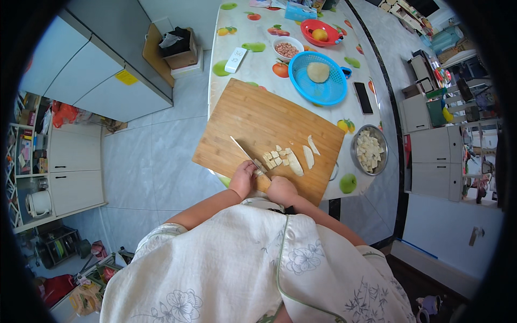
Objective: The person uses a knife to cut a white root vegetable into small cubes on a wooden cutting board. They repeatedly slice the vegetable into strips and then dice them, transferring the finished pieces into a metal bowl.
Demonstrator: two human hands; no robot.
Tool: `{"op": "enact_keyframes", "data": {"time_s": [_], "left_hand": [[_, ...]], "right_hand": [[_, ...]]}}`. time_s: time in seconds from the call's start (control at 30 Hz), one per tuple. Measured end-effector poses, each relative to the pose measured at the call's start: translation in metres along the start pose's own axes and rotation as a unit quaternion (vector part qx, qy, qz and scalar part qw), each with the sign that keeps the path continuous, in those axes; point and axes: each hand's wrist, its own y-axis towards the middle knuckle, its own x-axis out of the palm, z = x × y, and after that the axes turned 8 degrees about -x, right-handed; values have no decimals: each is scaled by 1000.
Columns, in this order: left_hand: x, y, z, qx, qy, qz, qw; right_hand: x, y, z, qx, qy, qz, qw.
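My right hand [282, 189] grips the wooden handle of a kitchen knife [242, 148], whose blade points up and left over a wooden cutting board [258, 109]. Close against the blade, my left hand [243, 179] holds pale pieces of food, partly hidden by its fingers. Just right of the blade lie several small pale cubes [274, 159] and a longer pale slice [294, 163]. Two thinner slices [308, 156] rest farther right on the board. A metal bowl [386, 151] of cut pale pieces [368, 149] stands right of the board.
Beyond the board, a blue plastic basket [299, 87] holds a round pale lump [318, 72]. Near it are a white bowl [276, 41] of peanuts, a red basket [307, 25] with a yellowish fruit, a smartphone [363, 98] and a white remote-like device [235, 60] on the fruit-patterned tablecloth [226, 36].
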Motion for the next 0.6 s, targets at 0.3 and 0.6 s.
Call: {"op": "enact_keyframes", "data": {"time_s": [0.3, 0.6], "left_hand": [[-11, 2, -2, 127, 187, 5, 974], [-22, -2, -6, 131, 187, 47, 972]], "right_hand": [[-6, 19, -10, -13, 0, 27, 1000], [-2, -3, 15, -37, 61, 117, 991]]}}
